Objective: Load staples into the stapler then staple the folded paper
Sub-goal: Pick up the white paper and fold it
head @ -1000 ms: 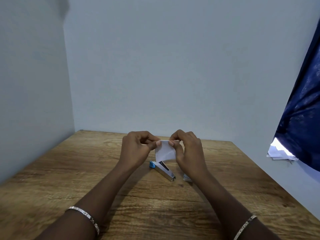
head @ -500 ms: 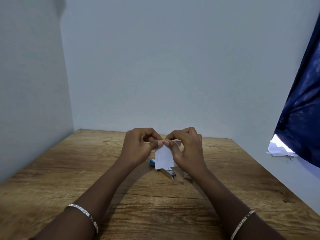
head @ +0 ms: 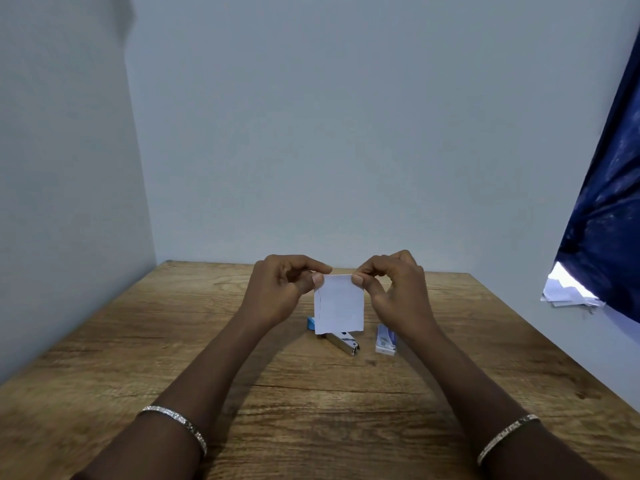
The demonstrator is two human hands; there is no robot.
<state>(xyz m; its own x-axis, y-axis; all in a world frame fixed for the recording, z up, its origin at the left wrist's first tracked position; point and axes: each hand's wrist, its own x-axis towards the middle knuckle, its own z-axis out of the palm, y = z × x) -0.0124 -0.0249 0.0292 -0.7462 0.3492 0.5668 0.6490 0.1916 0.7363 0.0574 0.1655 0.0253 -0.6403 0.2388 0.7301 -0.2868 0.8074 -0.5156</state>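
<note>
A person's left hand [head: 277, 292] and right hand [head: 394, 292] each pinch a top corner of the folded paper [head: 339, 304], holding it upright above the stapler [head: 341, 341] lying on the wooden surface [head: 311, 410], apparently to check its edges.

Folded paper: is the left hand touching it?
Touching. Head view shows the left hand pinching the folded paper at its upper left corner.

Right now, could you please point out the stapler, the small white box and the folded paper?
stapler [head: 341, 342]: head view, metal body.
small white box [head: 385, 341]: head view, top face.
folded paper [head: 341, 306]: head view, sheet's middle.
</note>
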